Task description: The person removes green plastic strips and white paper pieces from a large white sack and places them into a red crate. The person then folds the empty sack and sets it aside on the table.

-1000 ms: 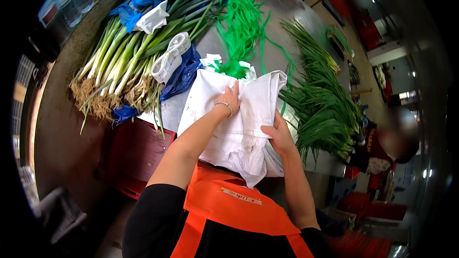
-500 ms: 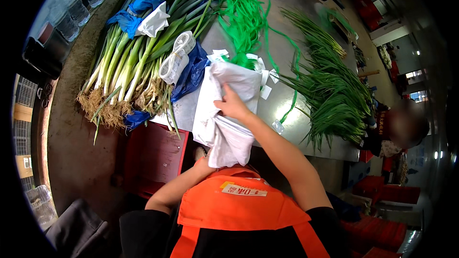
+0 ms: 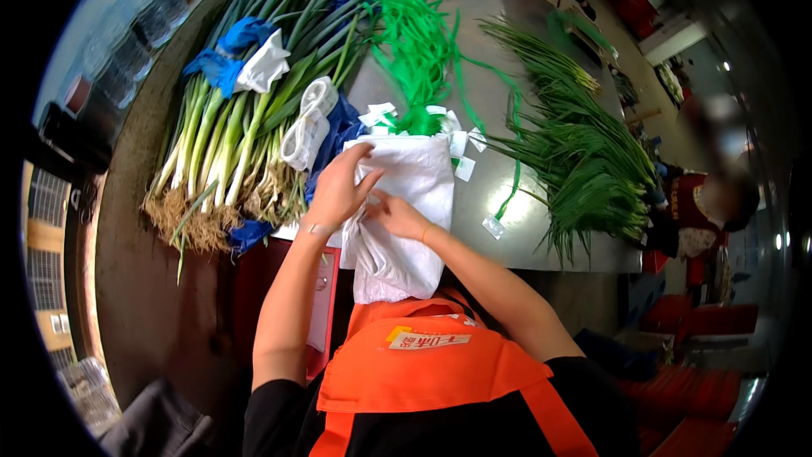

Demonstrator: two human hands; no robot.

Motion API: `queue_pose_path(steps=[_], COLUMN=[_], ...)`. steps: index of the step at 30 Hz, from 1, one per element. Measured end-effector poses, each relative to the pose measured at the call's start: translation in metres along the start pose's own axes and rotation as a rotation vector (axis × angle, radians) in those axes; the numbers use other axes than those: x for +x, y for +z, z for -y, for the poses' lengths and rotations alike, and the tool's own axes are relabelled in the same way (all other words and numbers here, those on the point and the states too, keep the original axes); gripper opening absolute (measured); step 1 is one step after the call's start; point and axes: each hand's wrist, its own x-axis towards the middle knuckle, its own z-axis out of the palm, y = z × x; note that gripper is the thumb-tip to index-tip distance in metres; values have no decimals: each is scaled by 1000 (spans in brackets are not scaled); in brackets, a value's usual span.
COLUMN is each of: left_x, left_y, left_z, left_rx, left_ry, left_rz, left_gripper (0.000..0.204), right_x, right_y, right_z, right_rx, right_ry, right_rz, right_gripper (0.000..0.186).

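A folded white cloth [image 3: 419,171] hangs over the table's near edge, its lower end against my orange apron. Above its left side is my left hand [image 3: 337,186], thumb and fingers apart, with nothing visible in it. My right hand [image 3: 396,216] lies on the middle of the cloth, fingers curled around a gathered fold. Just past the cloth's far edge lies a bundle of green plastic strips [image 3: 414,51] with white tags [image 3: 463,167] at the near ends.
Rooted leeks [image 3: 216,131] lie left on the metal table [image 3: 482,237], with a blue plastic bag [image 3: 224,59] and a white roll [image 3: 309,123] on top. Long green leaves [image 3: 584,161] are heaped right. A red crate [image 3: 324,313] stands below the edge. A co-worker [image 3: 706,203] is at the right.
My left hand has risen from the cloth's lower end to its upper left. My right hand has drawn back toward me and closed on a fold. The cloth's far edge now lies straighter.
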Motion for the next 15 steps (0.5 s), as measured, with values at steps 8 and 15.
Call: queue_pose_path(steps=[8, 15], left_x=[109, 117], left_y=[105, 135], left_z=[60, 79], left_rx=[343, 354], left_ry=[19, 66], left_rz=[770, 722], left_gripper=[40, 45], right_x=[-114, -144], right_y=[16, 37], right_z=[28, -21], right_rx=[-609, -876], right_ry=[-229, -38], right_rz=[-229, -90], right_gripper=[45, 63])
